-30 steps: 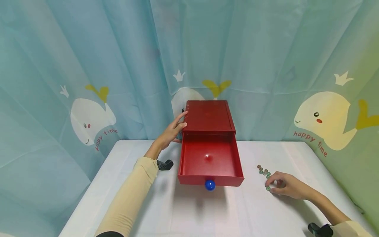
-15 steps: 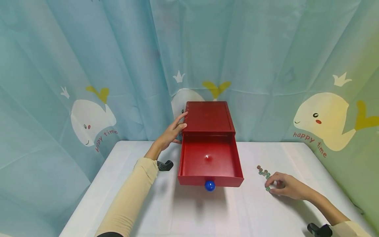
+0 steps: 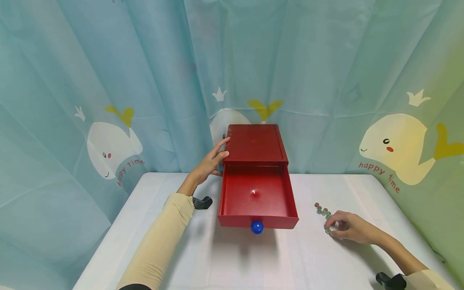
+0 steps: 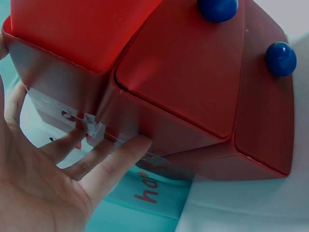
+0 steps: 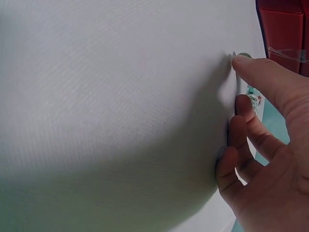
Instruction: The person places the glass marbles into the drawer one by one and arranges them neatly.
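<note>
Head view: right hand (image 3: pixel 349 229) fingers pinch a bead (image 3: pixel 328 230) on the counter (image 3: pixel 253 262), right of the drawer (image 3: pixel 257 197); small, hard, probably slippery, best nipped by its sides; left hand (image 3: pixel 210 163) rests flat, relaxed, against the box (image 3: pixel 253 143)

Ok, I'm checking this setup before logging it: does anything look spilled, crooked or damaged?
Nothing stands out. The red drawer box sits square on the white table, its top drawer pulled out, steadied by the left hand. The glass marbles lie in a tidy cluster by the right hand, which pinches one.
</note>
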Demonstrator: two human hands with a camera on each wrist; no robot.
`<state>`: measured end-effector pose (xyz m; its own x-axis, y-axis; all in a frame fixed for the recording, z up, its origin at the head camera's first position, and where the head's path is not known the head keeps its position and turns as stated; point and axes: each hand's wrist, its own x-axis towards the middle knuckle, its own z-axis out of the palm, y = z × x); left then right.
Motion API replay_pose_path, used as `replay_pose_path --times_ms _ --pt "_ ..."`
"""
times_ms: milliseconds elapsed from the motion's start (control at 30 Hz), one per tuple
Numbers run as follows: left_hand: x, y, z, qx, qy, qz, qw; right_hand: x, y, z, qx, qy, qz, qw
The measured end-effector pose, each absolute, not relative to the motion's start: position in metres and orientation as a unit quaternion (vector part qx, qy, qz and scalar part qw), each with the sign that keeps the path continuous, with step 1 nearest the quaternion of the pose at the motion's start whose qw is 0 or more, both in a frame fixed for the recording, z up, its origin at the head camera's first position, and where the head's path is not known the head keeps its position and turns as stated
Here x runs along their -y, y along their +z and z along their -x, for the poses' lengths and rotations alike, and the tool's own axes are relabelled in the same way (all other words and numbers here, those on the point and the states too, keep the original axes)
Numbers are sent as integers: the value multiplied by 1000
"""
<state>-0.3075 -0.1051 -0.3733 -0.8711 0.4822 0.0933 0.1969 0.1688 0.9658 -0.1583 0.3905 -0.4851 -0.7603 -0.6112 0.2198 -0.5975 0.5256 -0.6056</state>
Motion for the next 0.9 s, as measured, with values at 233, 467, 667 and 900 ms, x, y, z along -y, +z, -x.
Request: replay_pose_path --times_ms 233,467,667,900 --pt "105 -372 307 -758 601 -225 115 -390 -481 160 -874 -342 343 32" --pt "106 -376 308 -758 602 -220 120 -390 -475 161 -860 -365 351 66" --pt "107 -378 309 -758 601 -224 121 -390 -469 162 -854 -370 358 77" --pt "106 -375 307 -755 603 -229 119 -390 -455 163 -851 -364 372 65"
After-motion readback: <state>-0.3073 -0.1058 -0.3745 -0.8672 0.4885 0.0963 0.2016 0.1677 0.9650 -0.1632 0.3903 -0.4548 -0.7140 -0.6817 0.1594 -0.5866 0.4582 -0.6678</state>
